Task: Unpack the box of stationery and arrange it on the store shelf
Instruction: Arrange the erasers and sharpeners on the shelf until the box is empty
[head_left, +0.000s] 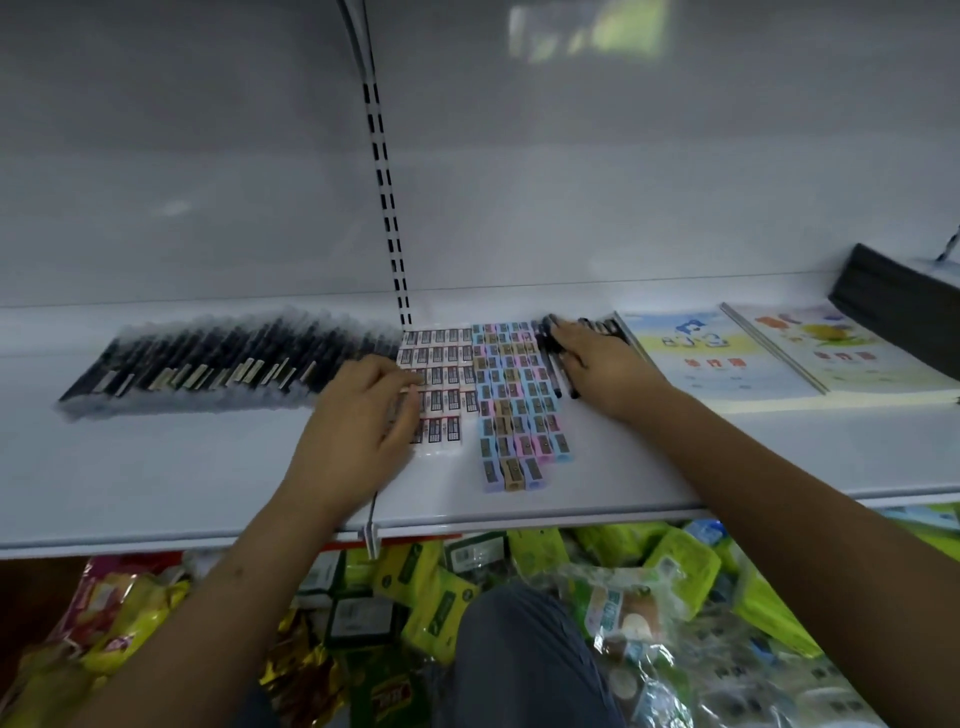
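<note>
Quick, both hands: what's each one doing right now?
Left hand: fingers loosely curled on the erasers; a grip cannot be told.
Right hand: flat, pressing on the black pens.

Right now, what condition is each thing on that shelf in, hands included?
Left hand: fingers curled, resting on the erasers.
Right hand: lying on the black pens.
Erasers: flat, in neat rows.
Sharpeners: flat, in tidy columns.
Black pens: bunched under the right hand.
Packaged pens: fanned in a row.
Booklets: closed, lying flat.
Shelf: partly stocked.
</note>
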